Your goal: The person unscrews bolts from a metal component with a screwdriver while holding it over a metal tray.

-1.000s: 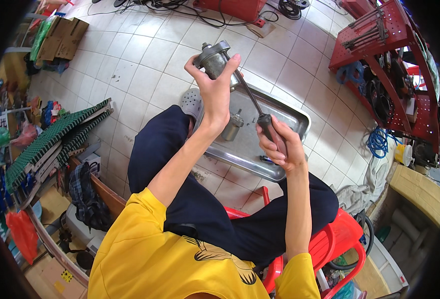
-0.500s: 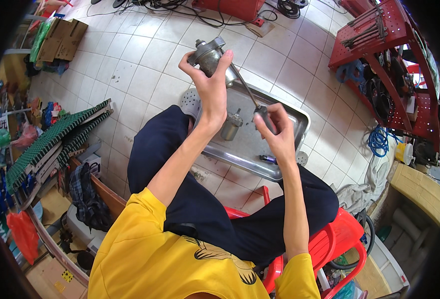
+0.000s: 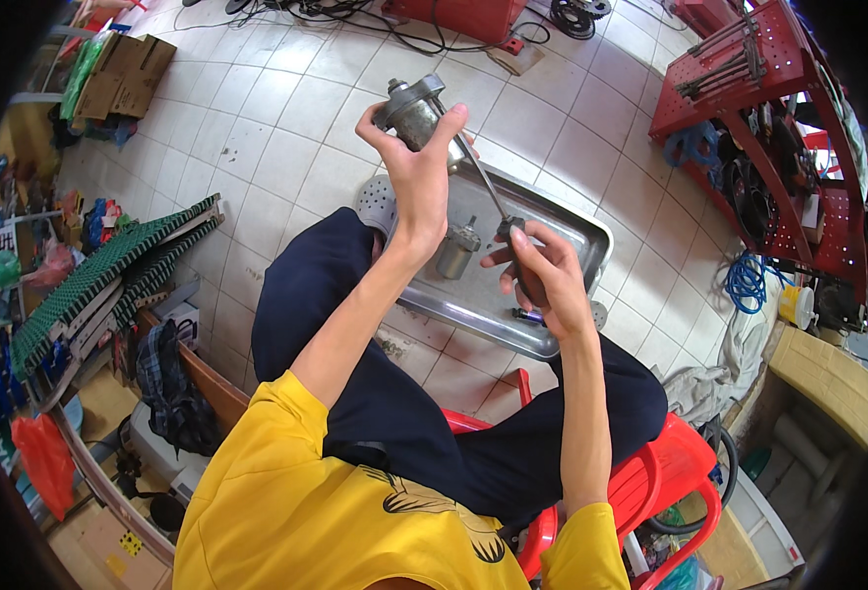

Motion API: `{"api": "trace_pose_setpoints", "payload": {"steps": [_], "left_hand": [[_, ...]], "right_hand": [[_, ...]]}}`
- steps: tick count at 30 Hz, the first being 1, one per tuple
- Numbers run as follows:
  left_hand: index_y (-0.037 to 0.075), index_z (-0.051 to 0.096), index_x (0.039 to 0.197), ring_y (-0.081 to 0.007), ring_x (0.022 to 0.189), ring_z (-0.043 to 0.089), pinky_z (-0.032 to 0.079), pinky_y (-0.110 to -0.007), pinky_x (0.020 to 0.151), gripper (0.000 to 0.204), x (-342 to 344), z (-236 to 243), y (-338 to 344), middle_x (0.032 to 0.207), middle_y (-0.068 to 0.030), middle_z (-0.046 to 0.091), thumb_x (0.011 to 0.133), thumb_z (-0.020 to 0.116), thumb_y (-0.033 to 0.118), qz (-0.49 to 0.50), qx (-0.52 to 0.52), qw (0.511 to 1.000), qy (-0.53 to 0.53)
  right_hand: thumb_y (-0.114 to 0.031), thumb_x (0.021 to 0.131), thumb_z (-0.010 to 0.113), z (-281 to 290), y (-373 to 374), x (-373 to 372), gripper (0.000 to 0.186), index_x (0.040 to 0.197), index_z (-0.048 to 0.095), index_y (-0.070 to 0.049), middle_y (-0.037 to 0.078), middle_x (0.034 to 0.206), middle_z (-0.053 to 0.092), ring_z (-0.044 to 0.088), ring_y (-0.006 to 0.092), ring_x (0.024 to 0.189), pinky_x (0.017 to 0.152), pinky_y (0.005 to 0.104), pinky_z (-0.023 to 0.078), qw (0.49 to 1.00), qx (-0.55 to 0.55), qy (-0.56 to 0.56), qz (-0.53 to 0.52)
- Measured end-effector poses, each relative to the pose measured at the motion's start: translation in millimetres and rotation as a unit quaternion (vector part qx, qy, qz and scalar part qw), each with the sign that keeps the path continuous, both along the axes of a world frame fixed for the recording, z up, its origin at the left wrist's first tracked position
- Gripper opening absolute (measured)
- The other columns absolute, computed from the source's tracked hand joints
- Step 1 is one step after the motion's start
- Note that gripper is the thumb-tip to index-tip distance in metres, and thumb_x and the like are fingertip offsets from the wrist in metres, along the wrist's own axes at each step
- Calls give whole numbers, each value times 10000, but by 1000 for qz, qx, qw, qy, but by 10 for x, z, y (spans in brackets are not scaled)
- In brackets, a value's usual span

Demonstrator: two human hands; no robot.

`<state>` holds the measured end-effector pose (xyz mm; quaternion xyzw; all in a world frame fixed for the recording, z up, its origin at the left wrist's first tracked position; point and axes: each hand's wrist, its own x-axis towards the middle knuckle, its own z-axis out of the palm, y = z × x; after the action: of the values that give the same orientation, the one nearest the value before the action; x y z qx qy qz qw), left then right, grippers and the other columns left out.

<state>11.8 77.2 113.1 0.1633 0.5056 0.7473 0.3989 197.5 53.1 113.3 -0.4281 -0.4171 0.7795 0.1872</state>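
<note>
My left hand (image 3: 417, 167) is closed round a grey metal starter motor (image 3: 414, 110), holding it tilted above the tray's far left corner. My right hand (image 3: 552, 270) grips the dark handle of a long screwdriver (image 3: 489, 187), thumb and fingers round it. The screwdriver's shaft runs up along the motor's side to its flange; I cannot make out the exact tip contact. Below, a second cylindrical metal motor (image 3: 457, 252) with a thin shaft on its top end stands in the metal tray (image 3: 576, 221). A small dark-and-purple object (image 3: 527, 316) lies near the tray's front edge.
A red perforated tool rack (image 3: 739, 128) with wrenches stands at the right, near a coil of blue hose (image 3: 747, 278). Cables (image 3: 345, 15) and a red machine (image 3: 458, 18) are at the back. Cardboard boxes (image 3: 124, 77) and a green-and-black folded chair (image 3: 119, 280) are at the left.
My right hand has shifted its grip on the screwdriver, turning with the fingers now spread lower along the handle, and more of the handle shows. The left hand and motor are almost unmoved.
</note>
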Motion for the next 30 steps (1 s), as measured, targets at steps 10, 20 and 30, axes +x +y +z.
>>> {"api": "trace_pose_setpoints", "payload": {"steps": [10,20,30], "left_hand": [[116,211,1263,-194,725,636,566,-357,622,701,-61,-95,33,1016,-145,552,858,782,77,-2,-1,999,32],[98,324,1206,-254,697,660,564,-397,611,481,-126,-118,-23,931,-148,616,1057,339,555,-34,16,997,-66],[124,333,1184,-284,703,667,574,-427,615,388,-91,-64,-17,934,-182,625,1077,280,493,-9,-21,999,-44]], "right_hand": [[-277,1027,618,-80,-38,32,256,1097,589,-33,60,951,652,567,90,755,589,234,436,987,-77,122,-77],[-439,1094,437,-7,-112,33,479,1163,633,-6,11,863,605,501,54,605,499,214,389,983,-130,125,17],[-447,1076,470,-134,-165,-12,463,1156,594,-8,23,823,519,485,84,607,489,218,335,980,-150,130,-17]]}}
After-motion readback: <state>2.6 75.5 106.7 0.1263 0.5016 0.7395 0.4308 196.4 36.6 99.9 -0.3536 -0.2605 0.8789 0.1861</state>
